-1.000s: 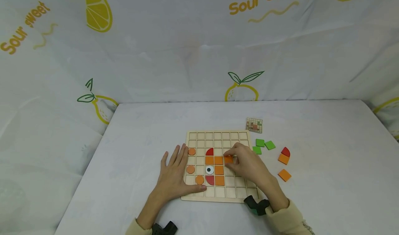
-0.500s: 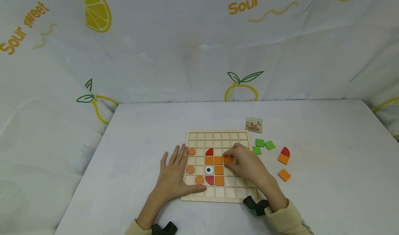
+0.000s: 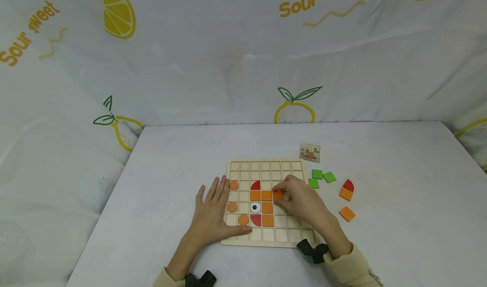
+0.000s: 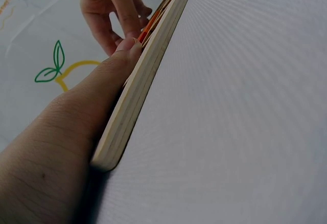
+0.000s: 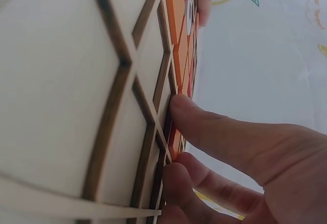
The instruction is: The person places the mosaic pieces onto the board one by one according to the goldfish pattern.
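Note:
A wooden grid board [image 3: 280, 244] lies on the table with orange squares, red quarter-circles, orange discs and a white eye disc in its cells. My right hand [image 3: 304, 198] pinches an orange square tile [image 3: 279, 195] between thumb and fingers, at the cell right of two orange squares in that row. In the right wrist view the thumb [image 5: 204, 124] and fingers sit right at the grid ridges around the tile. My left hand [image 3: 209, 215] lies spread at the board's left edge, its thumb [image 4: 110, 68] stretched over the lower left corner.
Right of the board lie several green squares [image 3: 317, 174], a red quarter-circle [image 3: 348, 185] and two loose orange squares [image 3: 347, 214]. A small patterned card [image 3: 310, 152] lies behind the board's right corner. A white cloth with lemon prints hangs behind the table.
Both hands and the board have kept their places, apart from a very slight shift of the whole view. The orange tile is still in the right hand's pinch.

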`<state>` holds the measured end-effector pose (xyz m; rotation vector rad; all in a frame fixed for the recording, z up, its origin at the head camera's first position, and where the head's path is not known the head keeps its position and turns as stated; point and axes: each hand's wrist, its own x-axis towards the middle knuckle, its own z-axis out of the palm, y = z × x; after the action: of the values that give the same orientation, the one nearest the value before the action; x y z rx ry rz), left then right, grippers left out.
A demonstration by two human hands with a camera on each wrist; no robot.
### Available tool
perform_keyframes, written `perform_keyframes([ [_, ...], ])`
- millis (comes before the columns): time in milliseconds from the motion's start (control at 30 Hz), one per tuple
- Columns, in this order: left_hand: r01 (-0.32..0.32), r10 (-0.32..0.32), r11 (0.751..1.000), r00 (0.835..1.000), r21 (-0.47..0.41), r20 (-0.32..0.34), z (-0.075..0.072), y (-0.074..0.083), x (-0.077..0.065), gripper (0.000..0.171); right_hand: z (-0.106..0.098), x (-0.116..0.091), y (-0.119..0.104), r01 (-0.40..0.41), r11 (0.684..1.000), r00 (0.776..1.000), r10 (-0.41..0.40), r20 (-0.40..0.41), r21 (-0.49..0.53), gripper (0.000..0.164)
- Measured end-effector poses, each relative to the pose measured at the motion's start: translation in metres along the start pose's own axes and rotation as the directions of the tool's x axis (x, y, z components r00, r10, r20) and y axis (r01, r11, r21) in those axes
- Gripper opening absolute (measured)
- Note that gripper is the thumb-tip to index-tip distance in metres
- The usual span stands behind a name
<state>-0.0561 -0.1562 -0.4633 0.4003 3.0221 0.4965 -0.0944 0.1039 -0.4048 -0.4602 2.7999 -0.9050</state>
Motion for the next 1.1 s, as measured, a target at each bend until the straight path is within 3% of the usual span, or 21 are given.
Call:
perform_keyframes([
  [267, -0.012, 0.012, 1.000, 0.999, -0.009, -0.034, -0.001, 0.001, -0.001, 0.139, -0.007, -0.002, 0.001, 0.008, 1.000, 1.000, -0.008, 0.014, 0.017, 0.029],
  [633, -0.006, 0.006, 1.000, 1.000, -0.003, -0.029, -0.002, 0.002, -0.001, 0.137, -0.022, -0.006, 0.011, 0.049, 0.993, 0.999, -0.050, 0.009, 0.111, 0.026],
  [900, -0.011, 0.011, 1.000, 0.999, -0.007, -0.033, -0.002, 0.002, -0.001, 0.137, -0.032, -0.020, 0.022, 0.113, 0.981, 0.994, -0.112, -0.015, 0.159, 0.027],
  [1100, -0.013, 0.013, 1.000, 0.999, -0.001, -0.031, -0.002, 0.002, -0.001, 0.137, -0.040, -0.034, 0.033, 0.088, 0.980, 0.996, -0.088, -0.012, 0.178, 0.031],
])
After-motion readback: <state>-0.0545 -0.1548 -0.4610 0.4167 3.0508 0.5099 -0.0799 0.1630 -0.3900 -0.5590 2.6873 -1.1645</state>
